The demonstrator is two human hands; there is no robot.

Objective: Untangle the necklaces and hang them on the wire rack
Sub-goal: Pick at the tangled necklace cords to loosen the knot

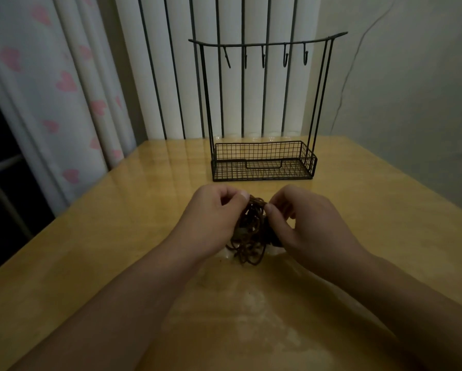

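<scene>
Untangling is the step in hand: left hand (213, 218) and right hand (299, 226) each pinch the top of the necklaces (249, 234), so best to hold one strand fixed and ease loops apart gently rather than yank and tighten knots. Necklaces look like a dark brown clump of thin cords, possibly beaded, lower loops resting on the counter (385, 210) just in front of the wire rack (263, 162), whose hooks are bare.

Both hands met over a wooden table (117, 236): the left hand (211, 220) and right hand (302, 223) each pinched the top of a tangled bunch of brown necklaces (251, 231). Beyond stood a black wire rack (264, 162), its hooks (263, 58) bare.
</scene>
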